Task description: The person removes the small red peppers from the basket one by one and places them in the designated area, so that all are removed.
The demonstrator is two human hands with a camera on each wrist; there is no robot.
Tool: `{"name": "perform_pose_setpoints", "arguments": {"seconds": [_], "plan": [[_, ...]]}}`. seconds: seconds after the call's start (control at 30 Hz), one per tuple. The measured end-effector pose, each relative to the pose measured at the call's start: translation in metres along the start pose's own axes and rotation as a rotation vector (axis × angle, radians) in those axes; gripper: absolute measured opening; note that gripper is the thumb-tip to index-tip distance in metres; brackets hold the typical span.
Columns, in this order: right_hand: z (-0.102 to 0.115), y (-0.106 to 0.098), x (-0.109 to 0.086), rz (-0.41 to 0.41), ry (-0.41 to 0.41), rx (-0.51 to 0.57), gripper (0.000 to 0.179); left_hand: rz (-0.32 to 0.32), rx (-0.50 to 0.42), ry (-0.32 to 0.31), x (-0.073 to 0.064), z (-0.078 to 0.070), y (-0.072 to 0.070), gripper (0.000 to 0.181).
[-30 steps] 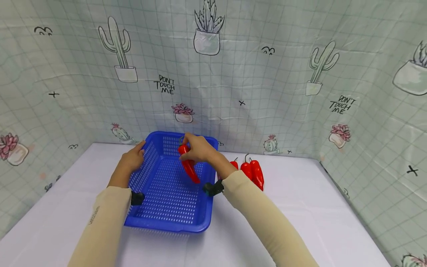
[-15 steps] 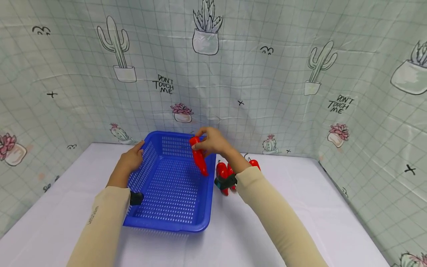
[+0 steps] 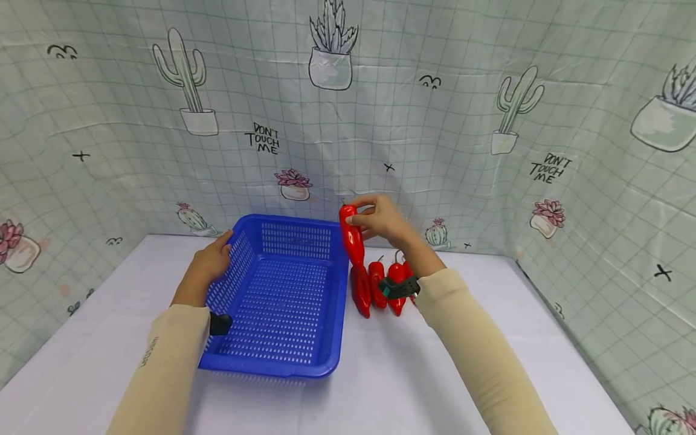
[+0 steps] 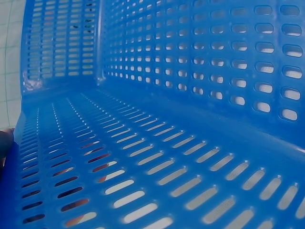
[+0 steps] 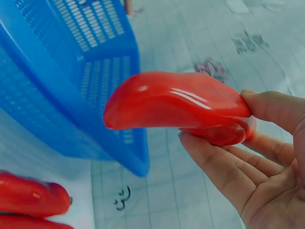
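My right hand (image 3: 380,219) pinches a glossy red chili pepper (image 3: 352,235) near its stem end, thumb on one side and fingers on the other. In the right wrist view the held pepper (image 5: 181,102) lies across the picture, its free end in front of the blue basket's rim. My left hand (image 3: 213,260) holds the left rim of the blue plastic basket (image 3: 272,368), its fingers partly hidden behind the wall. The basket's slotted inside (image 4: 157,157) fills the left wrist view. Below the held pepper, several red peppers (image 3: 377,284) lie side by side on the table.
The basket stands on a white-covered table (image 3: 462,338). A grid-patterned cloth (image 3: 391,109) with cactus drawings hangs behind and at both sides. My right forearm partly covers the rightmost peppers.
My right hand has carried the pepper from above the basket rightward past its right rim, over the row of peppers. The left hand stays at the basket's left rim.
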State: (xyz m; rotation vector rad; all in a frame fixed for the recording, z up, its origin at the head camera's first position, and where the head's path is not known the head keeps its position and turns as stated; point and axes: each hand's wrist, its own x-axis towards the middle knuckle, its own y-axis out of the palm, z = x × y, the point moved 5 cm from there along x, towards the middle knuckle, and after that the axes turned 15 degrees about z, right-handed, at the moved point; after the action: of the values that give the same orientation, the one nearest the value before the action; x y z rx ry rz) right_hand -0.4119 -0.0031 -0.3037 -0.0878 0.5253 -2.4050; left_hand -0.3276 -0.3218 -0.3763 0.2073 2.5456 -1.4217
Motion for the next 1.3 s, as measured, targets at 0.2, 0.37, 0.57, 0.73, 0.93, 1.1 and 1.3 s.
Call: {"name": "perform_pose_setpoints", "arguments": {"seconds": [0.2,0.37,0.57,0.73,0.93,1.1,1.3], "plan": [[-0.012,-0.019,-0.012,-0.055,0.013,0.02,0.042,-0.005,0.007,-0.008,0.001,0.0,-0.001,0.05],[-0.022,-0.024,-0.018,-0.057,0.027,0.004,0.046,0.005,-0.002,-0.009,0.001,0.002,-0.001,0.05],[-0.033,-0.03,-0.027,-0.063,0.03,-0.006,0.045,0.011,-0.009,-0.007,0.001,0.004,0.0,0.05],[-0.043,-0.04,-0.035,-0.075,0.052,-0.026,0.047,0.0,-0.005,0.002,0.001,0.003,0.0,0.05],[-0.062,-0.053,-0.046,-0.075,0.077,-0.015,0.047,-0.003,-0.007,0.005,0.001,0.002,0.0,0.05],[-0.079,-0.062,-0.056,-0.087,0.104,-0.023,0.047,-0.009,-0.003,0.007,0.002,0.002,0.0,0.05],[-0.095,-0.066,-0.063,-0.108,0.154,-0.026,0.048,0.002,-0.006,0.002,0.002,0.002,0.001,0.05]]}}
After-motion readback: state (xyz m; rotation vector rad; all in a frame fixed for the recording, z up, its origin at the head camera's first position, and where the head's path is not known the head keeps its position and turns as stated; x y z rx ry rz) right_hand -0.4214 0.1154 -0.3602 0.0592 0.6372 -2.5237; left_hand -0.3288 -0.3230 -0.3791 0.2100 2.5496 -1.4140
